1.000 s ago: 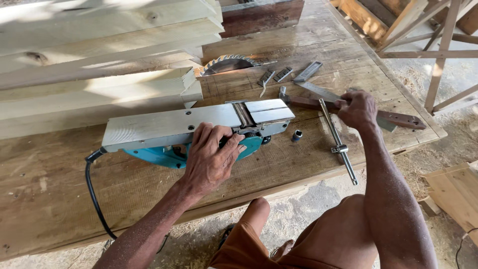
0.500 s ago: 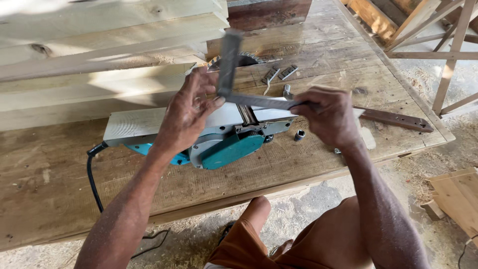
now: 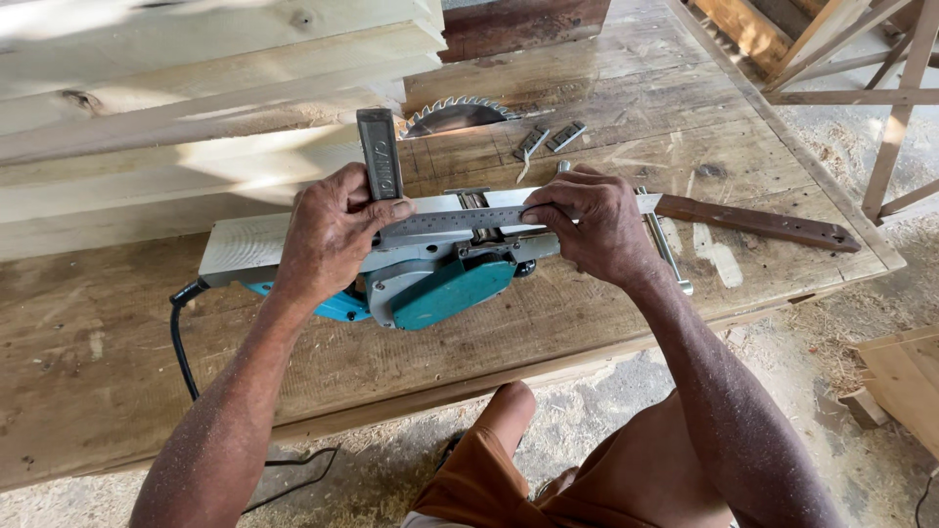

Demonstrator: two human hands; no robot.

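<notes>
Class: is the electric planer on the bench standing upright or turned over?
Turned over: the planer's flat grey sole faces up, its teal body underneath, with a steel square laid across it.

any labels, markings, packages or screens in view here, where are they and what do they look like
Raised lettering: on the dark grey handle of the square, upright above the left hand.
Scale marks: fine dark ticks along the square's steel blade, laid across the upturned planer.
No packages, signs or screens.

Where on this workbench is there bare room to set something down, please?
Bare wood lies on the workbench left of the black cord, and along the front edge below the planer. It is crowded behind the planer: stacked boards, saw blade and small metal parts.
</notes>
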